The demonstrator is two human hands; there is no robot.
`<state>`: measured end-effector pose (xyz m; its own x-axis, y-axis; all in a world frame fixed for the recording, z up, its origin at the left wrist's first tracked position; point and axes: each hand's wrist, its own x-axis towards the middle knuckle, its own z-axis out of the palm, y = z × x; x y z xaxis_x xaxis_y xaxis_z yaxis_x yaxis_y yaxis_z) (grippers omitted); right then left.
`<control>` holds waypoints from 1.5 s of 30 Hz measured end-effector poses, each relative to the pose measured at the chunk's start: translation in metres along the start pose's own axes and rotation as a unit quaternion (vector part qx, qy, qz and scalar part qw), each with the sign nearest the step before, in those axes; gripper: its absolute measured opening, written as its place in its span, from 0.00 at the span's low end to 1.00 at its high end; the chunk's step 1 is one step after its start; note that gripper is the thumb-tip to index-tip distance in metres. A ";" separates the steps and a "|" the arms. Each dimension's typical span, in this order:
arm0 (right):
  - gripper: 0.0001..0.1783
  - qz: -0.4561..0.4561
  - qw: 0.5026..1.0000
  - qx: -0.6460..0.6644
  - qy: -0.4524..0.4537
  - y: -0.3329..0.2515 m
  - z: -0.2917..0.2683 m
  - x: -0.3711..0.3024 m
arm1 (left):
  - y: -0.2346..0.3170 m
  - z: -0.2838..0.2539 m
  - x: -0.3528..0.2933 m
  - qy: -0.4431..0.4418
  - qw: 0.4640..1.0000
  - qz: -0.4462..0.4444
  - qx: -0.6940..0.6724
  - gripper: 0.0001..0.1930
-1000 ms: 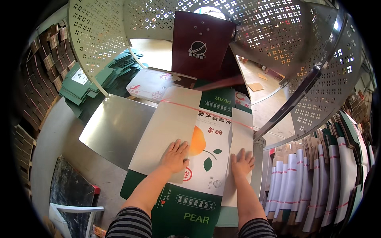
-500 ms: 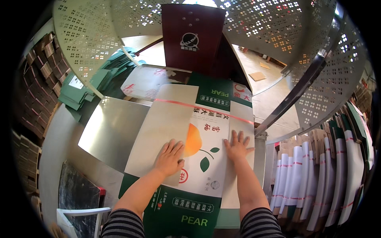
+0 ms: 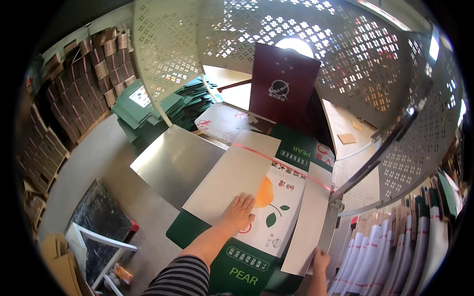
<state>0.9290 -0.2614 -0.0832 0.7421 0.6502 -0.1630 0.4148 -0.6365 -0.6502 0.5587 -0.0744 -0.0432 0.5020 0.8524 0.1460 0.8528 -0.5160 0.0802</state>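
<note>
A flat cardboard pear carton (image 3: 276,236), white and green with a printed yellow pear, lies on a metal-topped bench before me. Across its far part runs a pink strap (image 3: 276,162). My left hand (image 3: 239,211) rests palm down, fingers stretched out, on the wide plain left flap (image 3: 232,172). At the near right corner, my right hand (image 3: 321,260) is closed on the outer edge of the narrow right flap (image 3: 307,229); its fingertips are partly hidden. A dark gap shows along that flap's inner edge.
A dark red upright panel (image 3: 284,74) stands beyond the carton, with perforated metal guards (image 3: 355,64) around it. Green flat cartons (image 3: 143,113) are piled at far left. Strapped white bundles (image 3: 368,246) stand at right. A white-framed stool (image 3: 101,237) is at lower left.
My right hand has moved from lying flat on the right flap to its near outer edge and closed there. My left hand stays on the left flap. The view has swung left.
</note>
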 end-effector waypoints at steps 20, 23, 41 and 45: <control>0.38 0.223 0.927 0.155 -0.261 -0.105 0.131 -0.207 | -0.146 -0.025 -0.053 -0.060 0.993 0.018 -0.104 0.40; 0.37 0.246 0.864 0.304 -0.316 -0.170 0.181 -0.329 | -0.196 -0.035 -0.072 -0.064 0.992 0.001 -0.110 0.39; 0.20 -0.239 0.971 -0.016 -0.001 -0.236 0.098 -0.069 | -0.150 -0.052 -0.408 -0.020 0.501 -0.542 -0.674 0.21; 0.28 -0.361 0.908 -0.193 0.089 -0.233 0.136 0.048 | -0.123 0.014 -0.344 0.086 0.324 -0.508 -0.793 0.30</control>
<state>0.7966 -0.0255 -0.0410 0.2621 0.9006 0.3467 0.9552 -0.1908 -0.2263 0.2830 -0.3024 -0.1172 -0.0542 0.7032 -0.7089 -0.6512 0.5133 0.5590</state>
